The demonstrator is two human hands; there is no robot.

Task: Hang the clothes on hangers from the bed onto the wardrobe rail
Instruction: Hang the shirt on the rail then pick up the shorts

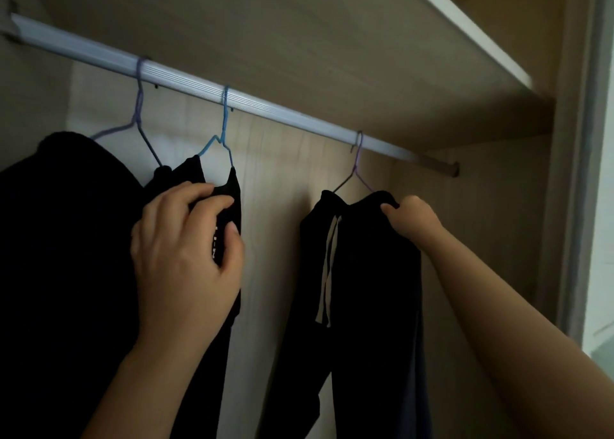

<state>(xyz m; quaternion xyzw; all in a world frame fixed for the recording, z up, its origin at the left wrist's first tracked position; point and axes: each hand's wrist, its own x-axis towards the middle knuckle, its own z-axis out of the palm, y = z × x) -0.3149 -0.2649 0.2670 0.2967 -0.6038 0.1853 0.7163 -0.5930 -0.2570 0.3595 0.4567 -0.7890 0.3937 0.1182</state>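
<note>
- Wardrobe rail (186, 79) carries three wire hangers, each with dark clothing: left purple hanger (139, 106), blue hanger (224, 123), right purple hanger (356, 163).
- Left hand (186, 249): fingers pinch black garment (194, 173) on blue hanger.
- Right hand (412, 216): fingers clench black trousers (365, 272) at right purple hanger.
- Wooden shelf (465, 30) above rail.

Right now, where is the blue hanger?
Head view, centre-left: the blue hanger hooks the rail right of a purple hanger, above the left hand.

Home wardrobe; rail (252, 101), hung clothes (365, 272).
</note>
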